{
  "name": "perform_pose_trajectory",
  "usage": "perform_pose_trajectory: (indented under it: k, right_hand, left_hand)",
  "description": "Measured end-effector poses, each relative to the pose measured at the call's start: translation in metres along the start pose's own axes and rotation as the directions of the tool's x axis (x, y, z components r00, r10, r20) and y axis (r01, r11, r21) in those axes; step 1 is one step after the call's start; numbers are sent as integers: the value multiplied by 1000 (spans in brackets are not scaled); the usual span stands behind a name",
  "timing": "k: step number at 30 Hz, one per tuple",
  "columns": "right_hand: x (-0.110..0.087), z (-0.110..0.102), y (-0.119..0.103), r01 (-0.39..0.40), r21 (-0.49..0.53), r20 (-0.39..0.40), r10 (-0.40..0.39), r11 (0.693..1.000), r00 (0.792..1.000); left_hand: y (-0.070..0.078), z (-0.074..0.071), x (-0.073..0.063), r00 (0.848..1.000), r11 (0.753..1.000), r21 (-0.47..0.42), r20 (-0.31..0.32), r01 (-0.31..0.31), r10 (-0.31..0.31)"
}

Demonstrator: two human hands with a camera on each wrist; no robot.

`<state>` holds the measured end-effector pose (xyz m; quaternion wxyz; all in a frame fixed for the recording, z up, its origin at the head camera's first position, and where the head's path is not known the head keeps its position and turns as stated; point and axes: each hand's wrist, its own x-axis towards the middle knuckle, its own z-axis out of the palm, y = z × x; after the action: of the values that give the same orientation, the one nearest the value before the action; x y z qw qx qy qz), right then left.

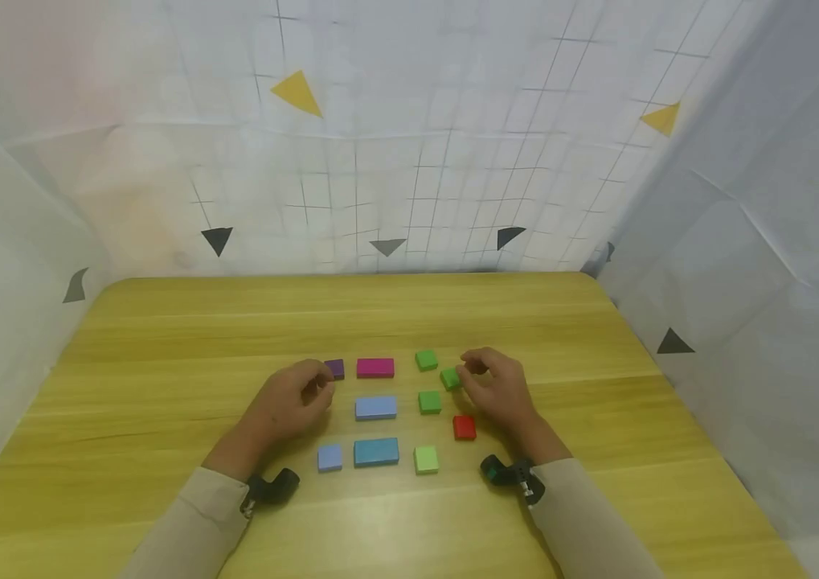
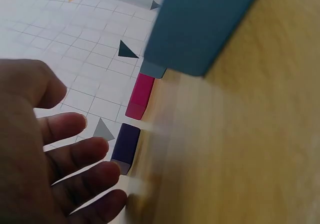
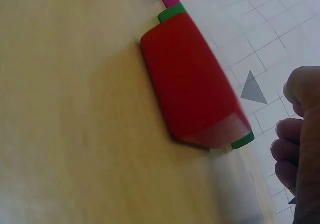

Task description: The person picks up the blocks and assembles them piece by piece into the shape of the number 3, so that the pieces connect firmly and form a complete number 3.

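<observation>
My left hand (image 1: 289, 404) hovers at the left of a group of coloured blocks, its fingers loosely bent and holding nothing. Its fingertips are right beside a small purple block (image 1: 337, 369), which the left wrist view shows past the fingers. On the other side, my right hand (image 1: 505, 392) has its thumb and index finger bent toward each other. The thumb tip overlaps the edge of a tilted green block (image 1: 448, 379) in the head view. Just below that hand lies a red block (image 1: 464, 427), large and close in the right wrist view.
A magenta block (image 1: 375, 368), a periwinkle block (image 1: 376, 408) and a blue block (image 1: 376, 452) form a middle column. Right of them are green blocks (image 1: 427, 360) (image 1: 429, 402) and a lime block (image 1: 426, 460). A small periwinkle square (image 1: 329, 457) lies lower left. Patterned sheets surround the wooden table (image 1: 163, 338).
</observation>
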<state>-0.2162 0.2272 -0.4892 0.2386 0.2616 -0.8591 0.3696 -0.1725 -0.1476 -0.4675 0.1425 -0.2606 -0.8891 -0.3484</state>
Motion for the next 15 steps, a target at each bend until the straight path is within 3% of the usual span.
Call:
perform_pose_trajectory:
  k: [5,15]
  right_hand:
    - [1,-1,-1,6,1,13,-6,1000,1000]
    - [0,0,-6,13,31,55,-15,999,998]
  left_hand:
    - [-1,0,0,1000,1000,0,11,-3,3]
    - [1,-2,0,996,998,-1,65,61,-61]
